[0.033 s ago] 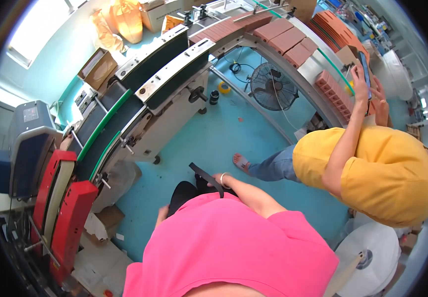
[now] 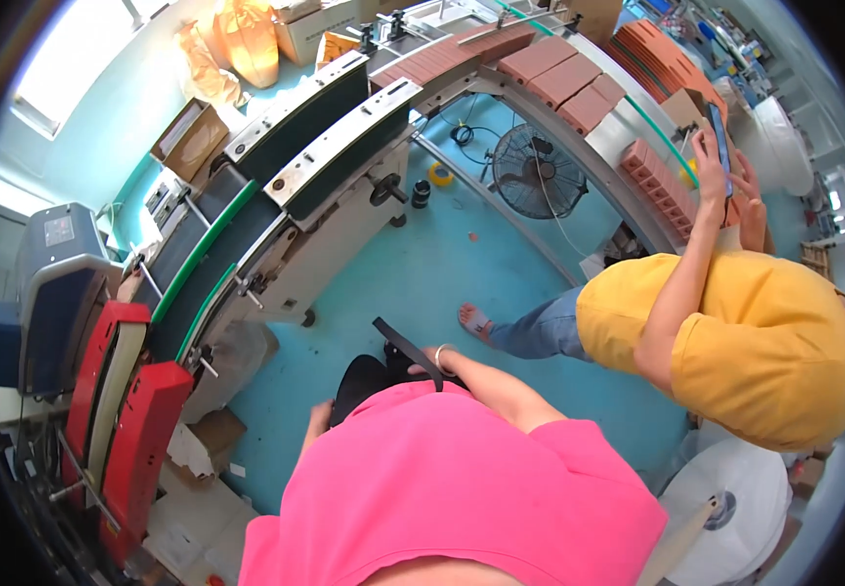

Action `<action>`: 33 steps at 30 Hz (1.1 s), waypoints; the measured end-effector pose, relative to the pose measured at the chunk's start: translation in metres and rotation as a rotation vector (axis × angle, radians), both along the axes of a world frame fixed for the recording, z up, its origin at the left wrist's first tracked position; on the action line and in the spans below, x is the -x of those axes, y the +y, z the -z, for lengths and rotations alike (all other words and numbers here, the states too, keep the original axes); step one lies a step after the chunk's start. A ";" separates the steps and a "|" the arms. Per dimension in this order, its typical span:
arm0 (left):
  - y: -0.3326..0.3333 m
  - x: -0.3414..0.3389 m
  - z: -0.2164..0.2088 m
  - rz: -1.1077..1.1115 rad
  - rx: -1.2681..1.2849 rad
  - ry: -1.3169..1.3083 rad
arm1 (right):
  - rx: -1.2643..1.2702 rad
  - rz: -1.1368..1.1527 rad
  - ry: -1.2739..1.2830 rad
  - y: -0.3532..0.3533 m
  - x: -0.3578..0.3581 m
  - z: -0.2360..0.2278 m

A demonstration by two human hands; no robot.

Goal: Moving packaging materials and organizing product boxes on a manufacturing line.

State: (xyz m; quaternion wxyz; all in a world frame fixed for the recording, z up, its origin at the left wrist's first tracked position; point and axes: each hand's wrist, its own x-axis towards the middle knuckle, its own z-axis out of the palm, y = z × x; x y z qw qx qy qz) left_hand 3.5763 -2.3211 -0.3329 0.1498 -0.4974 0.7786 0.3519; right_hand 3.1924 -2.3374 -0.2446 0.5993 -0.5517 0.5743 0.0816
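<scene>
My left hand point(image 2: 322, 413) hangs low at my side against my black trousers point(image 2: 356, 386); its fingers are mostly hidden. My right hand point(image 2: 428, 356), with a pale bangle at the wrist, is in front of my waist. A dark strap point(image 2: 398, 339) passes over it and hides part of its fingers, and I cannot tell whether the hand grips the strap. My pink top point(image 2: 462, 479) fills the lower middle of the view.
A curved conveyor point(image 2: 422, 78) carries stacked reddish boxes point(image 2: 564, 83). A red-sided belt unit point(image 2: 149, 439) stands at left. A black fan point(image 2: 540, 171) is on the floor. At right, a person in yellow point(image 2: 755, 342) holds a phone point(image 2: 718, 146), near a white roll point(image 2: 725, 508).
My left hand and forearm show slightly more beside my trousers. The rest of the scene looks nearly the same, with only a slight shift of the view.
</scene>
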 end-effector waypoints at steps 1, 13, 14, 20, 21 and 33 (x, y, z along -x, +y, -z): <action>-0.014 0.008 -0.009 -0.022 -0.003 -0.006 | -0.034 -0.069 0.026 -0.010 -0.006 -0.045; -0.149 0.102 -0.066 -0.645 -0.240 0.122 | -0.090 0.193 -0.086 -0.035 0.020 0.020; -0.158 0.111 -0.080 -0.648 -0.246 0.117 | -0.057 0.112 -0.054 -0.041 0.028 0.035; -0.188 0.115 -0.091 -1.044 -0.788 0.243 | -0.219 -0.016 0.188 -0.081 0.074 0.043; -0.195 0.121 -0.090 -1.044 -0.800 0.247 | -0.350 0.871 -0.108 -0.052 0.087 0.099; -0.274 0.159 -0.103 -0.738 -0.729 -0.059 | 0.195 0.416 0.252 -0.133 0.114 0.036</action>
